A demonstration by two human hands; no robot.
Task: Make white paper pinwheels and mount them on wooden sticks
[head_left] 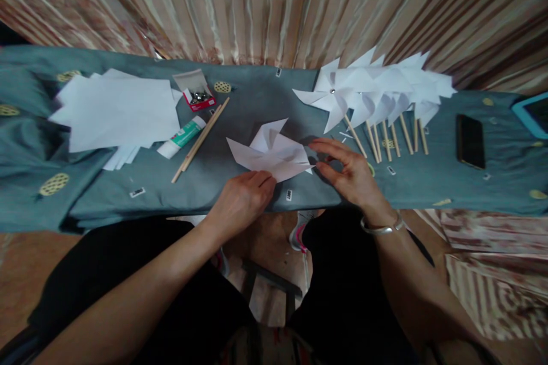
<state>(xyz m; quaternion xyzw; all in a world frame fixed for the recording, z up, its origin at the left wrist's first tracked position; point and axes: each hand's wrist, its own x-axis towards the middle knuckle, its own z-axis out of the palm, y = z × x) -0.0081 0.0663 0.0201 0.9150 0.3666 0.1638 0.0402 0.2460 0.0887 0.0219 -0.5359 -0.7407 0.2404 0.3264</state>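
A white paper pinwheel [274,154] without a stick lies in front of me, its blades folded toward the centre. My left hand [248,194] has its fingers closed on the near edge of this paper. At the pinwheel's right side is my right hand [345,168], thumb and index finger apart, the tips beside a blade point. Whether those tips touch the paper is hard to make out. Left of the pinwheel lie wooden sticks [201,140], next to a green and white glue tube [182,137]. Behind them stands an opened small red and white box [199,97] of shiny metal pieces.
Several finished pinwheels [377,91] on sticks lie overlapped at the back right. A stack of white paper [122,111] is at the left. A dark phone [470,141] and a blue-edged device [533,117] rest at the right of the cloth-covered table [257,82]. Curtains hang behind.
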